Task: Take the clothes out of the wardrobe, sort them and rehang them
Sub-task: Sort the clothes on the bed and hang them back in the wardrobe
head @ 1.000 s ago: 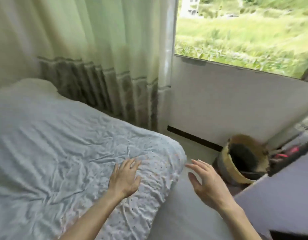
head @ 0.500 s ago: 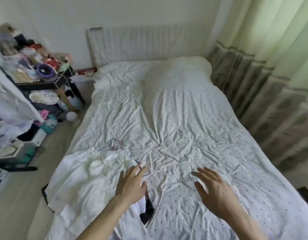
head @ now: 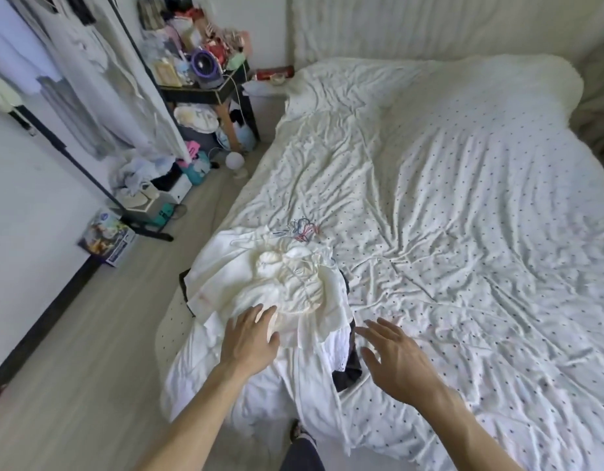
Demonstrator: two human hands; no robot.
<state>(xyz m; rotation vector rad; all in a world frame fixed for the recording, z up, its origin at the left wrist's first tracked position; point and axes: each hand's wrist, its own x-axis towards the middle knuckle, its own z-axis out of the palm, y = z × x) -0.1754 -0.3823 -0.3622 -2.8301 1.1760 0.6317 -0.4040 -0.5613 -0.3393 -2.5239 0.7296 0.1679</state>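
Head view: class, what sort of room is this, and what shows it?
Most likely a bedroom: a bed under a dotted sheet, a rail of hanging clothes, a cluttered bedside table.

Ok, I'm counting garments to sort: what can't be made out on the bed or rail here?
Head view: dark garment, mostly buried under the crumpled white clothes pile; type unclear.
Head view: piece count in that pile, hidden by folds.
Head view: pale clothes hanging on the black rail, blurred and cut by the left edge.
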